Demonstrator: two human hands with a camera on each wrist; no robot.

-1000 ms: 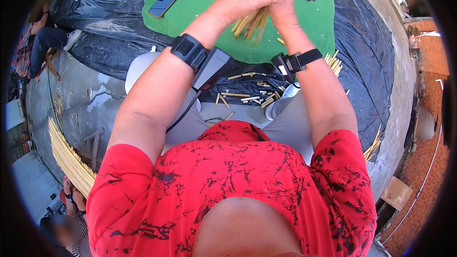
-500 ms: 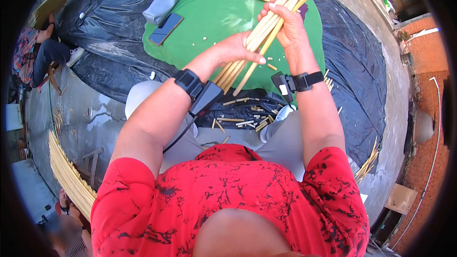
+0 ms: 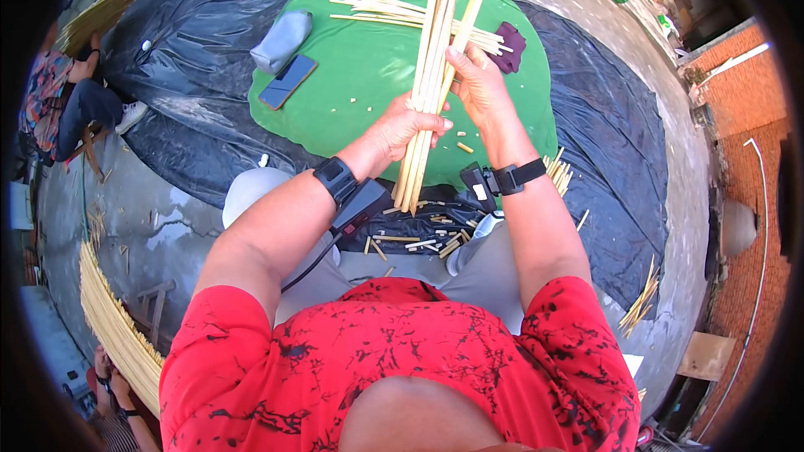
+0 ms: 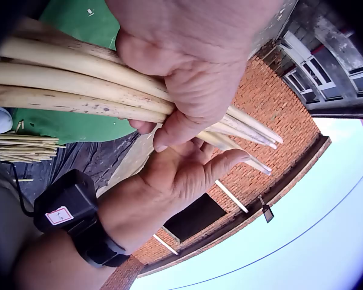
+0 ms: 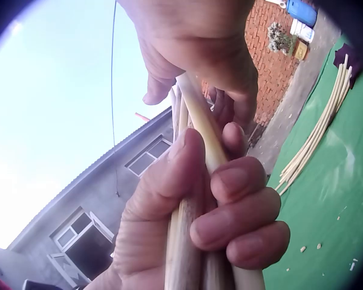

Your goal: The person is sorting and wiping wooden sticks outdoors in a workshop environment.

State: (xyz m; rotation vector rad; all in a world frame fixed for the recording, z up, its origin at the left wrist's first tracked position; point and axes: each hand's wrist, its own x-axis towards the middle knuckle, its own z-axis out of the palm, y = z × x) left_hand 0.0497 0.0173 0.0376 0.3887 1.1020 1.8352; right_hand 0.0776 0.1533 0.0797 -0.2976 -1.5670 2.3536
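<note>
A bundle of long, pale stalks [image 3: 433, 42] stands nearly upright in the head view, its lower ends pointing at the person's lap. My left hand [image 3: 400, 128] grips it low down, fingers curled round it in the right wrist view. Higher up and to the right, my right hand [image 3: 486, 90] holds one stalk [image 3: 474, 8] that fans away from the others, thumb laid against it. More stalks [image 3: 377, 7] lie across the green cloth [image 3: 335, 59] beyond the hands, their ends beside a dark purple cloth [image 3: 508, 48].
On the green cloth's left are a grey-blue pouch [image 3: 282, 40] and a phone [image 3: 287, 82]. Short cut pieces [image 3: 423, 244] litter the black sheet [image 3: 607, 146] near the feet. Another person [image 3: 63, 100] sits at far left; a large stalk mat [image 3: 113, 322] lies lower left.
Both hands have come nearer the body with the bundle. It has swung from leaning right to nearly upright, and one stalk now stands apart at the right hand.
</note>
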